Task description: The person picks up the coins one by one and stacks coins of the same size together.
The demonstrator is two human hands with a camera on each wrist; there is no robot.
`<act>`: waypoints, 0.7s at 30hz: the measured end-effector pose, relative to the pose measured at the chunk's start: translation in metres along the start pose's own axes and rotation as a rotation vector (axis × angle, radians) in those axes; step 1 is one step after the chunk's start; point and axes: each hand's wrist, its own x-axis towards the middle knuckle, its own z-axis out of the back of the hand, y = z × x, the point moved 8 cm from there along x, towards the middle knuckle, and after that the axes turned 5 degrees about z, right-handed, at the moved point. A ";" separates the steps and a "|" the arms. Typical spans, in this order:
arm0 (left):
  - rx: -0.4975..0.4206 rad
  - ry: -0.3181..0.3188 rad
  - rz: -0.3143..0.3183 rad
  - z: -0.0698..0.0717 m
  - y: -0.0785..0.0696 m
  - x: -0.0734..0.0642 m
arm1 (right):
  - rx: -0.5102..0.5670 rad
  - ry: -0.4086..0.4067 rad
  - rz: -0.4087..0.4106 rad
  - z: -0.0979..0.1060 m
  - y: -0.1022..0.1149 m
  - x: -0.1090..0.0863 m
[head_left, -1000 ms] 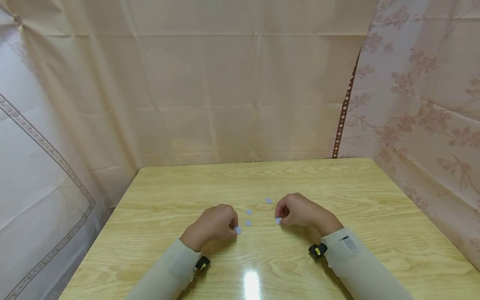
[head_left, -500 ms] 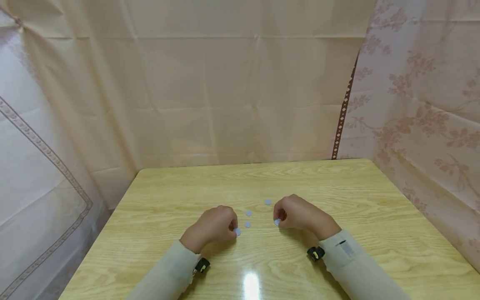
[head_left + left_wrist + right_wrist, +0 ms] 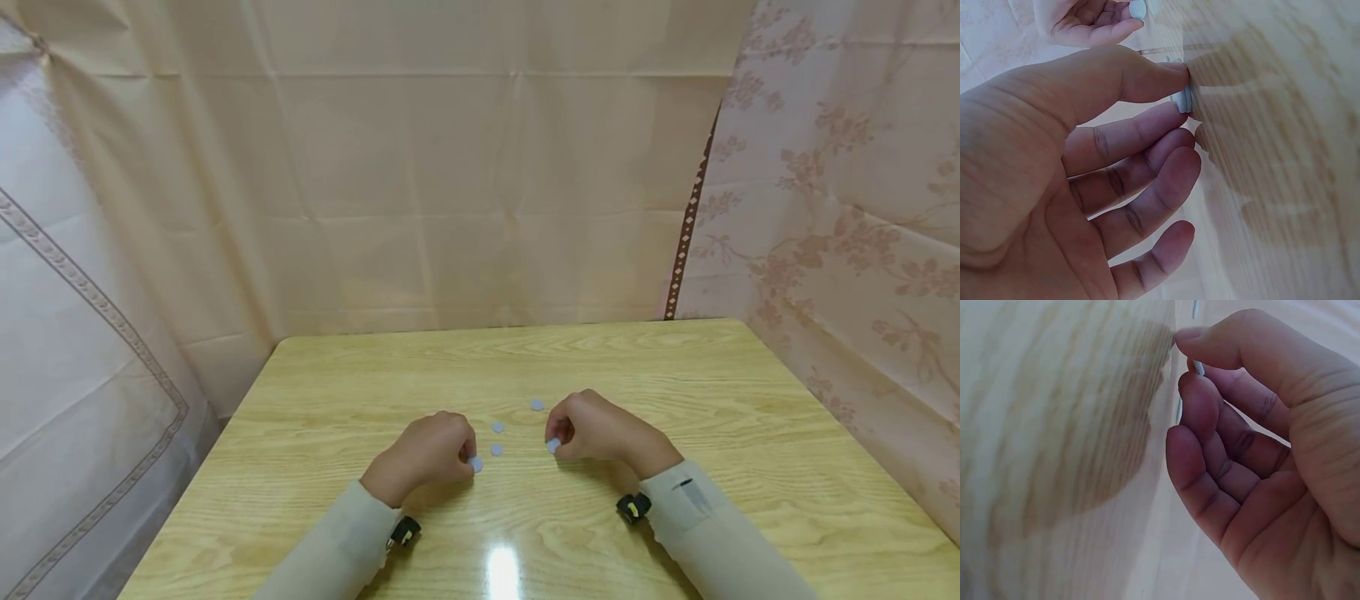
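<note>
Small, pale blue-white round discs lie on a light wood-grain table [image 3: 360,375]. My left hand [image 3: 423,450] pinches one disc [image 3: 477,464] between thumb and index finger, close to the tabletop. In the left wrist view that disc [image 3: 1182,100] looks layered at its edge. On the other side, my right hand [image 3: 603,425] pinches another disc [image 3: 553,445] low over the wood; in the right wrist view only a thin edge of the disc [image 3: 1199,367] shows below the thumb. Two loose discs, a nearer one [image 3: 497,450] and a farther one [image 3: 498,427], lie between the hands.
A further loose disc [image 3: 537,405] lies just beyond my right fingertips. A beige curtain [image 3: 465,192] hangs behind the table, and a floral curtain [image 3: 847,208] hangs at the right. Small black devices sit at both wrists, one by the left cuff [image 3: 405,531].
My right hand has shifted very slightly left with its disc. The left hand holds its place, and the loose discs stay where they were.
</note>
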 end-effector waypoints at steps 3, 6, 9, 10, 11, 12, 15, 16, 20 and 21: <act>-0.002 0.002 0.004 0.000 0.000 0.000 | 0.011 0.000 0.003 0.000 0.000 0.000; -0.005 0.005 0.003 -0.001 0.000 0.000 | 0.035 0.006 0.006 -0.001 0.000 0.000; -0.008 0.005 0.001 0.000 -0.001 -0.002 | 0.064 0.011 0.008 -0.001 0.001 0.000; -0.010 0.003 -0.001 0.000 -0.001 -0.002 | 0.077 0.012 0.008 -0.002 0.002 0.000; -0.011 0.002 -0.003 0.000 -0.001 -0.002 | 0.087 0.011 0.010 -0.002 0.002 0.000; -0.013 0.000 -0.005 0.000 -0.001 -0.002 | 0.093 0.008 0.011 -0.002 0.002 0.000; -0.012 -0.003 -0.012 0.000 -0.001 -0.002 | 0.096 -0.012 0.022 -0.003 0.004 0.000; -0.010 -0.005 -0.014 -0.001 -0.001 -0.002 | 0.093 -0.019 0.025 -0.003 0.005 0.001; -0.006 -0.005 -0.013 -0.001 0.000 -0.001 | 0.085 -0.027 0.024 -0.007 0.010 0.002; -0.007 -0.004 -0.010 -0.001 0.000 -0.001 | 0.087 -0.025 0.023 -0.009 0.011 0.003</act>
